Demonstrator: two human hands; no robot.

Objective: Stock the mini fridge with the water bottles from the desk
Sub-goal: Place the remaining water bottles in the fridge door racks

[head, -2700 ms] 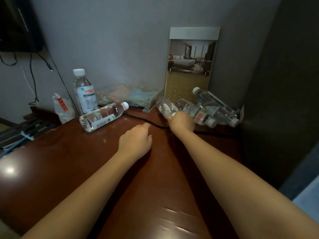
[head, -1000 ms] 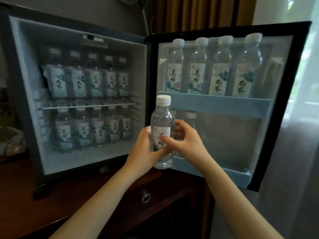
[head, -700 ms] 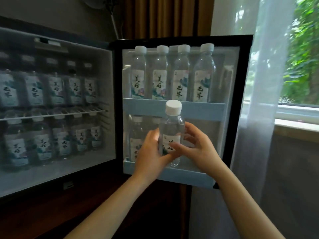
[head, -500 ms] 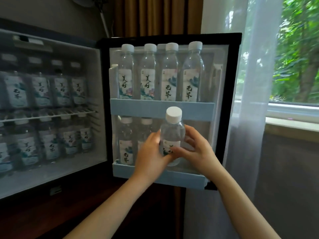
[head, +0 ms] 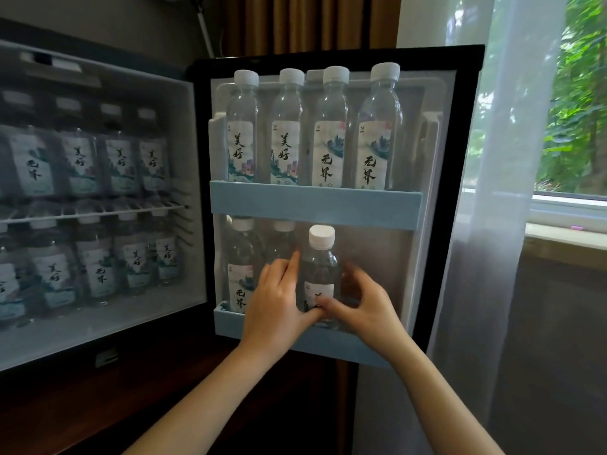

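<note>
A clear water bottle (head: 320, 267) with a white cap stands upright at the lower door shelf (head: 331, 346) of the open mini fridge (head: 193, 178). My left hand (head: 279, 303) holds its left side and my right hand (head: 361, 307) grips its right side, thumbs meeting across the label. Two bottles (head: 241, 274) stand in that lower shelf to the left. The upper door shelf (head: 315, 205) carries several labelled bottles (head: 328, 133). Inside the fridge, both racks hold rows of bottles (head: 98, 165).
The fridge sits on a dark wooden cabinet (head: 98, 405). A sheer white curtain (head: 492, 224) hangs right of the door, with a window sill (head: 565, 231) and greenery behind. Brown drapes (head: 312, 24) hang behind the fridge. The right part of the lower door shelf holds no bottle.
The view went from the desk to the open fridge. Both hands have carried the bottle rightward and down, from in front of the upper shelf's rail into the lower door shelf.
</note>
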